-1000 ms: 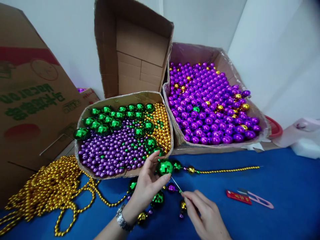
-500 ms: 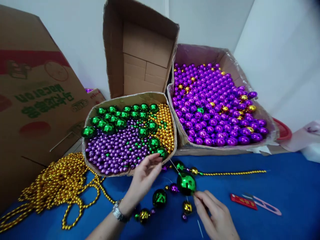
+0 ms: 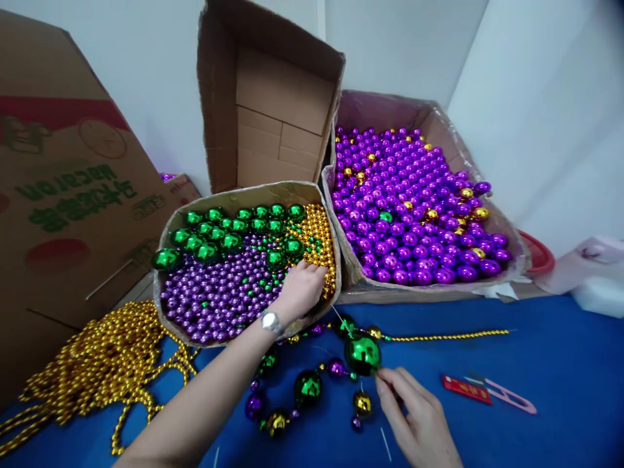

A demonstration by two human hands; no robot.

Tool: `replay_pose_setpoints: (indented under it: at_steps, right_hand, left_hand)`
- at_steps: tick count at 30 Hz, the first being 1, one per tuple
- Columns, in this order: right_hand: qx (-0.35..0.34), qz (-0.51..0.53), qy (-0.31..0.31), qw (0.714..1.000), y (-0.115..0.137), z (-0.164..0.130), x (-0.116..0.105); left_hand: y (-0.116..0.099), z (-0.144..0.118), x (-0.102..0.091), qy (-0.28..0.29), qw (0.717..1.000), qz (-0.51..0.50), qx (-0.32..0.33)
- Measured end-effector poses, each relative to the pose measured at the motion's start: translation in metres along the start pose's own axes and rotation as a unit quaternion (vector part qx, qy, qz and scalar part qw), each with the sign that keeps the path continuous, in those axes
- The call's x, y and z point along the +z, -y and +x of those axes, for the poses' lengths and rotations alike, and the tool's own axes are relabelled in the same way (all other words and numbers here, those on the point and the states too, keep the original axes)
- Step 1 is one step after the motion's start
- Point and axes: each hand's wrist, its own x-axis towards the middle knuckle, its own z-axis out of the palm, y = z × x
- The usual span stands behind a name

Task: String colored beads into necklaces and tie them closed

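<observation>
My left hand (image 3: 303, 286), with a watch (image 3: 271, 321) on the wrist, reaches down into the right part of the cardboard box of mixed beads (image 3: 156, 292). Its fingers curl among small gold beads (image 3: 319, 224); whatever they grip is hidden. Thumb and fingertips of my right hand (image 3: 414, 409) pinch a bead string at the lower edge of a large shiny green bead (image 3: 363, 353). A thin thread runs from that bead up toward the box. More of the string lies on the blue table, with green (image 3: 307, 388), gold (image 3: 362, 403) and purple beads (image 3: 336, 368).
A larger box of purple beads (image 3: 414, 195) stands behind at the right, beside an open carton (image 3: 277, 84). Gold bead strands (image 3: 97, 364) are heaped at the left by a printed carton (image 3: 73, 175). A red packet (image 3: 467, 389) and pink snips (image 3: 511, 396) lie at the right.
My left hand has moved from the box's front rim, where its fingers were apart, further into the gold beads and curled. My right hand keeps its pinch; the view has shifted slightly.
</observation>
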Motion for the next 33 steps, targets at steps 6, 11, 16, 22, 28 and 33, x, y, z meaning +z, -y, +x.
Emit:
replay_pose_setpoints:
  at_steps: [6,11,16,22,28,33]
  right_hand:
    - [0.01,0.01,-0.012,1.0,-0.001,-0.002,-0.003]
    - [0.023,0.013,-0.021,0.999,-0.005,-0.002,-0.007]
    - [0.022,0.023,-0.018,0.999,-0.005,0.001,-0.007]
    - [0.017,0.02,-0.013,1.0,-0.003,0.001,-0.004]
    - [0.023,0.018,-0.009,1.0,-0.003,-0.001,-0.007]
    - [0.02,0.022,-0.005,1.0,-0.003,-0.002,-0.007]
  left_hand:
    - [0.013,0.04,0.021,0.034,0.998,-0.051,-0.016]
    - [0.001,0.028,0.003,0.033,0.982,-0.18,-0.034]
    - [-0.014,-0.004,-0.013,0.034,0.918,-0.387,-0.082]
    - [-0.024,-0.027,-0.01,0.06,0.674,-0.709,-0.201]
    - [-0.032,-0.033,-0.007,0.064,0.645,-0.73,-0.216]
    - [-0.037,-0.036,-0.005,0.068,0.644,-0.731,-0.216]
